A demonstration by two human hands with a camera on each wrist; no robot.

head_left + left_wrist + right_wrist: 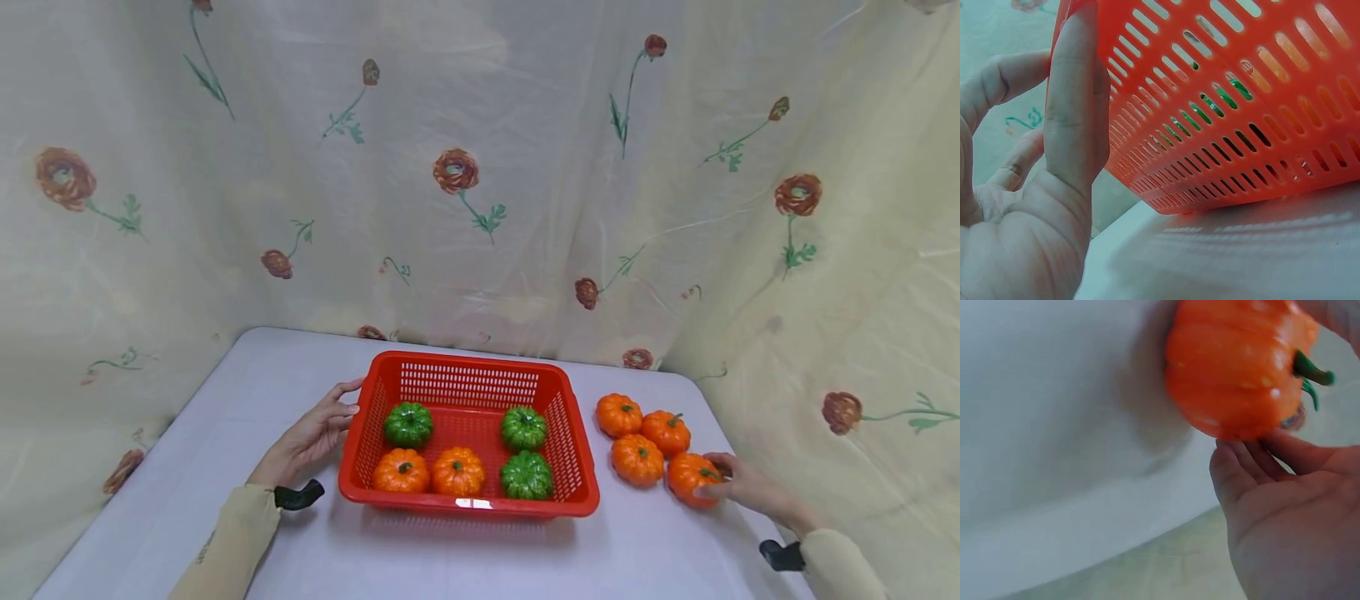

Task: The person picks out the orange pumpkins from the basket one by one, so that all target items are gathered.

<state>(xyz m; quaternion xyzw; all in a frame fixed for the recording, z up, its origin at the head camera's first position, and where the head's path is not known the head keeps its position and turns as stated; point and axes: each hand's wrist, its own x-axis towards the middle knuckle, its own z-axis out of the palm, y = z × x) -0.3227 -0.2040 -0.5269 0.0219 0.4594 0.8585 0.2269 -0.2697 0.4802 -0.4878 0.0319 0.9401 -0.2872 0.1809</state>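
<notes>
A red plastic basket (472, 504) stands on the table, holding green pumpkins (408, 425) at both sides and two orange pumpkins (458, 472) along its front. My left hand (318, 433) holds the basket's left rim; in the left wrist view the thumb (1072, 106) lies against the slotted wall and the fingers meet the rim's edge. To the right of the basket, my right hand (750, 489) grips an orange pumpkin (692, 481) between thumb and fingers. The right wrist view shows this pumpkin (1235, 369) with its green stem, fingertips against its side.
Three more orange pumpkins (637, 461) sit close together between the basket and my right hand. The white-covered table (450, 567) meets a flower-printed curtain (525, 275) at the back and both sides.
</notes>
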